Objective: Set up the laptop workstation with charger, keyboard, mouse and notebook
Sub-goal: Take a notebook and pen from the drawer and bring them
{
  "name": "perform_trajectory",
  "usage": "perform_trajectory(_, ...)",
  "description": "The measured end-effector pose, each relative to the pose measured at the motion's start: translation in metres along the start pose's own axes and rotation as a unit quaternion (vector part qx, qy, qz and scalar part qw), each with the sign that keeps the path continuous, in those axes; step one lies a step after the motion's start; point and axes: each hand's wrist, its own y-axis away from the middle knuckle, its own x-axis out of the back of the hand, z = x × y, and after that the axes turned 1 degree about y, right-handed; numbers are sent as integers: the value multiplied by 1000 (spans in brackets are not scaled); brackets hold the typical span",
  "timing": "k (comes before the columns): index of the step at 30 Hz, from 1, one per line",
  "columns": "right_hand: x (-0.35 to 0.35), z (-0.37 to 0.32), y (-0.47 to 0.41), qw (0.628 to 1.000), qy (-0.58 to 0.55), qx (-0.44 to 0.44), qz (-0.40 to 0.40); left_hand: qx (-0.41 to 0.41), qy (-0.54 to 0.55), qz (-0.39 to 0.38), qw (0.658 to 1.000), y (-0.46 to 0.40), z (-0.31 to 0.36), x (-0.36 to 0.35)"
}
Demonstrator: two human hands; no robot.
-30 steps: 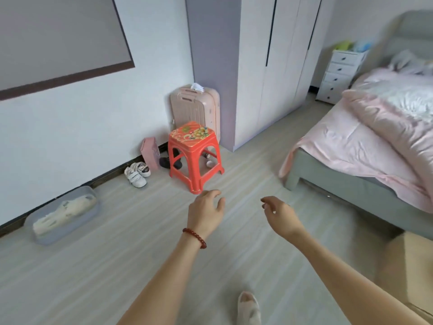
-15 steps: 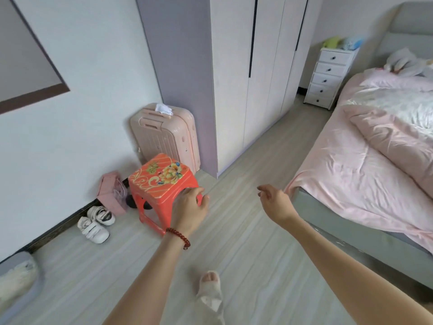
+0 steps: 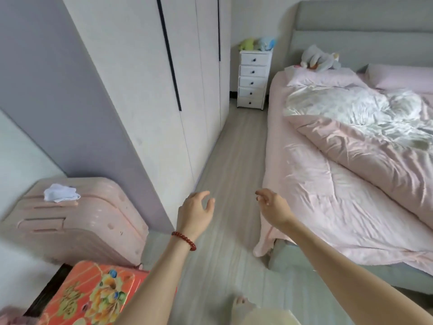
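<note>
Floorboards (image 3: 234,174) of pale grey wood ran from near to far between a tall white wardrobe (image 3: 187,78) on the left and a bed (image 3: 351,184) on the right; the bed carried a rumpled pink quilt (image 3: 365,156), a pink pillow (image 3: 321,77) and a grey plush toy (image 3: 319,58) against a grey headboard (image 3: 363,17); at the far end stood a white chest of drawers (image 3: 254,79) with soft toys on top; at near left a pink suitcase (image 3: 77,219) stood beside the wardrobe with a white cloth (image 3: 61,193) lying on it, and an orange stool (image 3: 93,296) with a flower pattern sat just in front of the suitcase; a bare foot (image 3: 241,306) showed at the near edge; neither laptop, charger, keyboard, mouse nor notebook showed anywhere in the view; the left hand (image 3: 195,213), a red bead bracelet (image 3: 184,240) on its wrist, hung over the floor with fingers loosely spread and holding nothing; the right hand (image 3: 273,207) hung near the bed's edge, fingers relaxed and slightly curled, also holding nothing.
</note>
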Motion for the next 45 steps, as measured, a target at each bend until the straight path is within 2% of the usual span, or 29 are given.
perform_trajectory(3,7,15,-82,999,3,-26,27,-33,9,-29,999,-87,11,-29)
perform_trajectory(8,27,24,-242,998,-9,-60,30,-36,-3,-33,999,-252,41,-56)
perform_trajectory(15,72,-8,-438,998,-32,-48,30,-57,1,-25,998,-450,90,-62)
perform_trajectory(20,89,1,-579,998,-37,-51,29,-57,-7,-33,998,-593,102,-96)
perform_trajectory(25,115,4,-756,996,-33,-66,41,-65,-6,-35,997,-772,128,-129)
perform_trajectory(26,117,3,-764,996,-33,-69,40,-66,-6,-37,997,-782,130,-130)
perform_trajectory(31,176,-6,-920,994,-18,-70,79,-95,-14,-48,994,-957,192,-157)
perform_trajectory(38,243,43,-1099,988,-30,-101,109,-155,-18,-106,982,-1139,274,-250)
perform_trajectory(45,306,99,-1305,988,-53,-109,92,-116,-3,-122,986,-1325,347,-334)
